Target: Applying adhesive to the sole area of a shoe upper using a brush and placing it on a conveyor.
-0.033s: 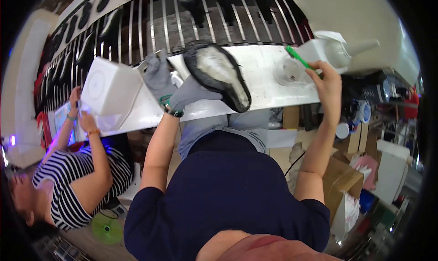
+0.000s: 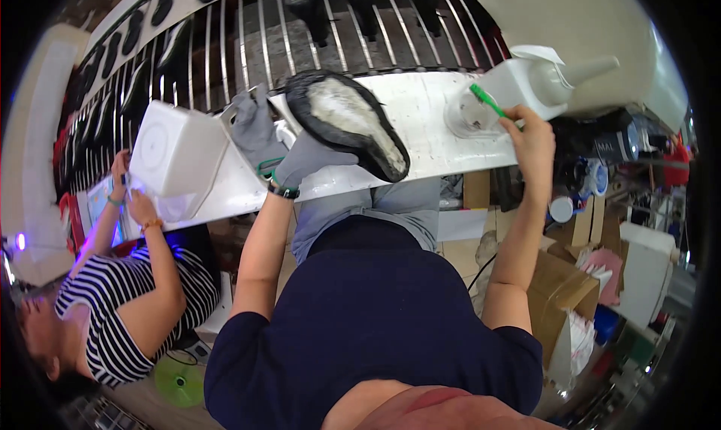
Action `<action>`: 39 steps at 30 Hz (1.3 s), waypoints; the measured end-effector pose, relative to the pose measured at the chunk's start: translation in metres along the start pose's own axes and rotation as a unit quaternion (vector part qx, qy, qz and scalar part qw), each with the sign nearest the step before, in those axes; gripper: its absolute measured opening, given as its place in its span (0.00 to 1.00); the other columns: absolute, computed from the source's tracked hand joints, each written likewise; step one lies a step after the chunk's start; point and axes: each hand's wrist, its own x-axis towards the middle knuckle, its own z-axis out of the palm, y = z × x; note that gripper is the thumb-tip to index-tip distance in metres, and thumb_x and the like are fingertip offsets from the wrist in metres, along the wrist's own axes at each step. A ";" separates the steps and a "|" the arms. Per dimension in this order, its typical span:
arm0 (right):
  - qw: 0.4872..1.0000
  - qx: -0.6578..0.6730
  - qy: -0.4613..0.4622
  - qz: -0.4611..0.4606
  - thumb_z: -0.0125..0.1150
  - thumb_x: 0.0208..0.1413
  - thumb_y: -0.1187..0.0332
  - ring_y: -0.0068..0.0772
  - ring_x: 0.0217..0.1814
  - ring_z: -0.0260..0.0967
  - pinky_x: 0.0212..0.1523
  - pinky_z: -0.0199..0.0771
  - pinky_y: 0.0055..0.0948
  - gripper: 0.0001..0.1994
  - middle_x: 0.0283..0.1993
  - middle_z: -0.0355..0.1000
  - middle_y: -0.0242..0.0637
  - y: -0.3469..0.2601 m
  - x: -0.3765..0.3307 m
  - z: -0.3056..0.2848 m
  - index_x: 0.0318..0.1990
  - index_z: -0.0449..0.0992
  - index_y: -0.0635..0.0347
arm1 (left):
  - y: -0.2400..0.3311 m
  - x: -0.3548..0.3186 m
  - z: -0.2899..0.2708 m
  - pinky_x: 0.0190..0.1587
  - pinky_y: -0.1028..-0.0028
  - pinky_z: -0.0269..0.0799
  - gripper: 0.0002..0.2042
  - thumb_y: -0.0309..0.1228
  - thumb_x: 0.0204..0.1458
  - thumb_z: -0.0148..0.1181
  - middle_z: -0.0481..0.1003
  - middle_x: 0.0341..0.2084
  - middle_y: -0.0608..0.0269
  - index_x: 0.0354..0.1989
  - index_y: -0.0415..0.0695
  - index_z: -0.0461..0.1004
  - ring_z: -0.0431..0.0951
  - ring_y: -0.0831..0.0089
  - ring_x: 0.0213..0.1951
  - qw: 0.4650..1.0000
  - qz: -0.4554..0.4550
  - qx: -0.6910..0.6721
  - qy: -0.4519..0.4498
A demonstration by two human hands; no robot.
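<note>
Evidently the work is under way: at the centre of the frame, a dark shoe (image 2: 347, 114) is held sole up, clamped in the gloved left hand (image 2: 312, 159), its pale underside ringed by black. At upper right, the right hand (image 2: 532, 138) pinches a green brush (image 2: 489, 100) at a clear cup (image 2: 454, 118). How much of the sole is done or left cannot be told. Against the earlier frame, the brush sits slightly lower; both grips are unchanged.
</note>
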 end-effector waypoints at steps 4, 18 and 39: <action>0.994 -0.051 -0.028 0.094 0.64 0.51 0.64 0.56 0.38 0.73 0.39 0.71 0.47 0.09 0.31 0.76 0.50 0.030 -0.024 0.042 0.33 0.78 0.60 | 0.001 -0.003 0.017 0.52 0.73 0.72 0.28 0.27 0.42 0.72 0.75 0.47 0.61 0.54 0.36 0.69 0.75 0.74 0.47 0.989 -0.052 -0.121 0.069; 0.820 0.485 -0.085 0.292 0.61 0.58 0.66 0.14 0.20 0.63 0.16 0.56 0.17 0.14 0.31 0.78 0.36 0.093 -0.036 0.088 0.45 0.78 0.68 | -0.038 -0.021 0.031 0.58 0.65 0.71 0.33 0.57 0.61 0.43 0.71 0.55 0.52 0.64 0.41 0.61 0.75 0.62 0.52 0.793 -0.119 -0.596 0.039; 0.841 0.418 -0.222 -0.261 0.70 0.43 0.80 0.24 0.32 0.73 0.33 0.69 0.22 0.09 0.30 0.76 0.36 -0.080 -0.015 -0.007 0.35 0.83 0.65 | 0.063 -0.011 0.049 0.48 0.78 0.69 0.29 0.52 0.64 0.43 0.75 0.43 0.61 0.53 0.34 0.69 0.73 0.79 0.43 0.962 -0.063 -0.234 0.124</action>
